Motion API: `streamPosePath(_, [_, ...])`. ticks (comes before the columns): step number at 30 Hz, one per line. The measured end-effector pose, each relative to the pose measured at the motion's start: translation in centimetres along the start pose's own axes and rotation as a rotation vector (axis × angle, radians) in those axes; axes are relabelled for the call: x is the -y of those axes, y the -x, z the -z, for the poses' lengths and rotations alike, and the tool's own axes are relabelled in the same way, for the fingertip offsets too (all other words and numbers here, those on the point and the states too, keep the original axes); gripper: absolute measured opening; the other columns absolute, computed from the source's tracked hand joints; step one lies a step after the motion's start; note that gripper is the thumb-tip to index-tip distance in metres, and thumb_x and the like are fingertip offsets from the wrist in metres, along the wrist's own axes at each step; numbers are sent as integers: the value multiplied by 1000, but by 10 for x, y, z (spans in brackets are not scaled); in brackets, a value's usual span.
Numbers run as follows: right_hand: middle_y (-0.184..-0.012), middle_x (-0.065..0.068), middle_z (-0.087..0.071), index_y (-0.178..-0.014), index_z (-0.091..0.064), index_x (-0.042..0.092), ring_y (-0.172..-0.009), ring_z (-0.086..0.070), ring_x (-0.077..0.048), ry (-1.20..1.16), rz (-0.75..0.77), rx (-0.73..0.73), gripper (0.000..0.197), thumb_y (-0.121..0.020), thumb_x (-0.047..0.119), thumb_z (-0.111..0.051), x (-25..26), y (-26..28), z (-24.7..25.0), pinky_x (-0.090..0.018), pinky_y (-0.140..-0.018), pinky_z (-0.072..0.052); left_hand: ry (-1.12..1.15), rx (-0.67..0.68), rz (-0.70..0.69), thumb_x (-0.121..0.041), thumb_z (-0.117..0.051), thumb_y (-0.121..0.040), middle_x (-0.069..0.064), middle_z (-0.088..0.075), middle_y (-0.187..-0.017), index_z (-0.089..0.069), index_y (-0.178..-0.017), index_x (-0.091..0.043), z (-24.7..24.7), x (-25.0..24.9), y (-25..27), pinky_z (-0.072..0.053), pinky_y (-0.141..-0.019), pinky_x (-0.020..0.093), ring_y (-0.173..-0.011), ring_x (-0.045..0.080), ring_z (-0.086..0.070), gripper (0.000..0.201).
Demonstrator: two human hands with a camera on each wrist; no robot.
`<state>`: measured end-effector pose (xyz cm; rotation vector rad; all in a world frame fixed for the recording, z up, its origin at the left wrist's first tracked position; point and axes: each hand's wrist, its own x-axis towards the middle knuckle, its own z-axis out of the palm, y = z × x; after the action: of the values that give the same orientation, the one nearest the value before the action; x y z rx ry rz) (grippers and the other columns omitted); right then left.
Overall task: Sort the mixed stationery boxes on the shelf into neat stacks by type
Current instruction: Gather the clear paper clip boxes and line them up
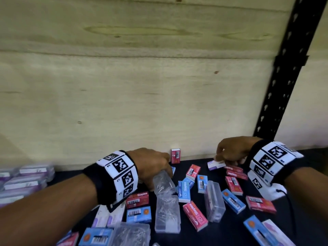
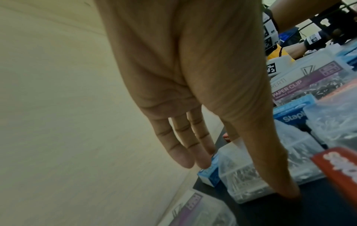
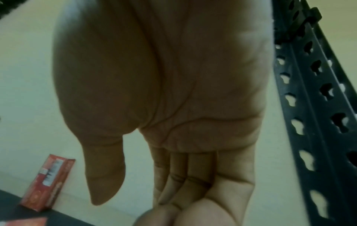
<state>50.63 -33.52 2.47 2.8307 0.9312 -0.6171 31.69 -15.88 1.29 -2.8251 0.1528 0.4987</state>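
I have the left hand (image 1: pixel 150 166) wrapped on a clear plastic box (image 1: pixel 162 183) near the middle of the shelf (image 1: pixel 230 233). The box is tilted, its far end up under the palm. In the left wrist view the thumb (image 2: pixel 270 152) runs down one long side of it and the fingers (image 2: pixel 183 149) reach down the other side, their tips against a small blue box (image 2: pixel 209 172) lying just beside it.

The right hand (image 1: pixel 230 150) is at about 2 o'clock from the left one, close to the wooden back panel (image 1: pixel 142 86). Its fingertips sit right at a white-and-purple box (image 1: pixel 216 164). The right wrist view shows the fingers curled and the thumb hanging free, with no box in sight, so I cannot tell whether that box is actually gripped.

At 12 o'clock between the hands, a red staples box (image 1: pixel 175 155) stands upright against the back panel. At 9 o'clock a stack of purple paper clip boxes (image 1: pixel 26 178) sits by the shelf's left end, blurred.

Toward 6 o'clock the mixed lot is still scattered flat: two more clear boxes (image 1: pixel 167 213) (image 1: pixel 213 201), a blue staples box (image 1: pixel 184 191) between them, a red one (image 1: pixel 195 215) just below it, and others at all angles. A black perforated upright (image 1: pixel 284 86) rises at 1 o'clock.
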Motion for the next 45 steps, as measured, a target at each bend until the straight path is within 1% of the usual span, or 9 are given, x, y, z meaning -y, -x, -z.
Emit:
streamPosePath(7, [-97,-11,-73,-110,-63,4,-68,-62,-20,-93,104,62,57,-94,58,-51,25,31,-9,-28,-65,-54,124,-30,150,-48,-75,-77,-1,-58,-119,-53,-128,-26,2,14,24,-50,-84,37,-102,20,-57,60])
streamPosePath(12, [-63,-2,-71,-87,-63,3,-46,-62,-13,-24,72,237,61,-86,64,-60,36,56,-23,-24,-56,-56,224,-30,215,-65,-60,-80,-4,-61,-119,-45,-136,-24,10,15,48,-49,-90,38,-100,17,-58,71])
streamPosePath(17, [-83,-15,-70,-110,-63,-2,-51,-64,-14,-62,101,299,39,-91,32,-69,44,69,-34,-22,-51,-56,286,-23,267,-67,-46,-87,-3,-60,-123,-43,-140,-22,8,6,72,-48,-95,37,-103,17,-57,69])
streamPosePath(21, [-79,-15,-71,-121,-57,-3,-54,-63,-17,-51,140,203,40,-90,18,-70,49,79,-23,-21,-48,-53,381,-38,313,-65,-37,-92,-2,-63,-121,-44,-136,-25,4,1,89,-47,-90,32,-95,14,-59,60])
streamPosePath(24, [-102,-20,-73,-119,-58,5,-66,-64,-20,-45,209,94,39,-87,21,-73,56,84,-12,-25,-57,-54,580,-35,357,-63,-37,-93,-5,-72,-95,-47,-123,-30,0,2,104,-53,-86,37,-86,15,-67,46])
streamPosePath(31, [-104,-12,-74,-114,-48,25,-68,-63,-19,-8,420,-6,37,-87,32,-72,106,97,-4,-27,-66,-50,970,-52,417,-39,-35,-104,4,-65,-78,-54,-106,-15,-13,10,150,-54,-76,28,-69,16,-64,31])
streamPosePath(39, [-102,0,-69,-127,-50,22,-67,-60,-15,5,660,-58,49,-86,37,-73,201,103,-10,-26,-65,-47,987,-84,566,-55,-41,-96,7,-69,-75,-56,-119,-3,-52,34,224,-56,-75,27,-65,12,-66,59])
streamPosePath(42, [-103,6,-66,-127,-51,24,-77,-62,-13,19,759,-89,50,-85,42,-73,239,106,-16,-30,-78,-50,1000,-108,634,-54,-43,-96,12,-72,-81,-58,-115,-10,-73,44,258,-56,-71,24,-72,16,-69,50])
streamPosePath(45, [-107,9,-62,-126,-51,25,-77,-59,-7,-3,853,-92,48,-87,42,-72,277,112,-22,-24,-68,-48,1052,-158,700,-47,-44,-98,16,-68,-84,-53,-109,-11,-94,52,290,-57,-65,26,-74,22,-71,39])
